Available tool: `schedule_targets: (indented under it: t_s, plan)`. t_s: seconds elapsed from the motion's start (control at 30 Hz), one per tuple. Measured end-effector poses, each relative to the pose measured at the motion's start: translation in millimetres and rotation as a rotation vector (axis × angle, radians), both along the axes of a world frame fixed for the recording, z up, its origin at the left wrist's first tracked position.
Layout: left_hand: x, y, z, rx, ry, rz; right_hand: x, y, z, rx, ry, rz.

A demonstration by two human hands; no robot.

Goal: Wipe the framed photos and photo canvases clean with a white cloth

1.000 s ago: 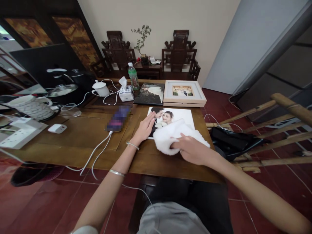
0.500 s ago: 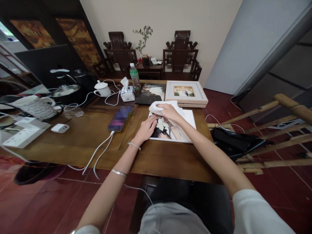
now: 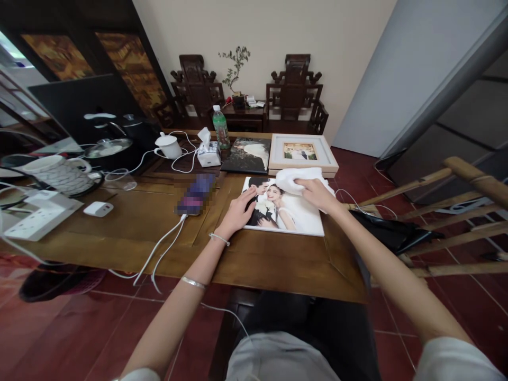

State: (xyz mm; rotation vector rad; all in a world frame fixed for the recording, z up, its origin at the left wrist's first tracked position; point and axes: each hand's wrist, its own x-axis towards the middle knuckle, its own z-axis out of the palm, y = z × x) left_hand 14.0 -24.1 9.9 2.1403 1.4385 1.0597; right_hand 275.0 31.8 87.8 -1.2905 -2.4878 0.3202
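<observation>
A photo panel (image 3: 304, 218) with a picture of a couple lies face up near the front of the wooden table. My left hand (image 3: 239, 207) rests flat on its left edge, fingers stretched out. In my right hand (image 3: 316, 193) a white cloth (image 3: 291, 179) is bunched, pressed over the panel's upper right part and covering that corner. Just behind lie a dark photo panel (image 3: 246, 155) with a white dress in it and a framed picture (image 3: 300, 151) with a wide white mat.
Left of the panel lies a phone (image 3: 196, 196) with a white cable. Farther left are a power strip (image 3: 39, 219), a charger (image 3: 98, 209), a patterned jug (image 3: 59, 174) and a lidded cup (image 3: 167, 145). A tissue box (image 3: 208, 154) and green bottle (image 3: 220, 127) stand behind. A bamboo rack (image 3: 432, 182) is at right.
My right hand has moved to the right with the cloth, from the panel's upper middle to its upper right, uncovering the couple's faces. My left hand stays at the left edge.
</observation>
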Motion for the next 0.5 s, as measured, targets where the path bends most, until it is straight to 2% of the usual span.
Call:
schedule_targets:
  t_s: [0.07,0.13,0.27,0.33,0.4,0.5]
  plan:
    - [0,1,-1.0,-0.004,0.01,0.007,17,-17,-8.3,-0.011,-0.094,0.031]
    - [-1,2,-2.2,0.0,0.019,0.011,26,-45,-16.9,0.013,-0.183,0.072]
    - [-2,3,-4.2,0.018,0.035,0.019,30,-112,-26.1,0.067,-0.255,0.18]
    - [-2,3,-4.4,0.026,0.04,0.018,30,-132,-26.1,0.069,-0.268,0.222]
    - [-2,3,-4.1,0.031,0.041,0.013,30,-136,-24.9,0.067,-0.265,0.238]
    - [-2,2,-3.1,0.032,0.034,0.009,28,-116,-23.2,0.081,-0.261,0.242]
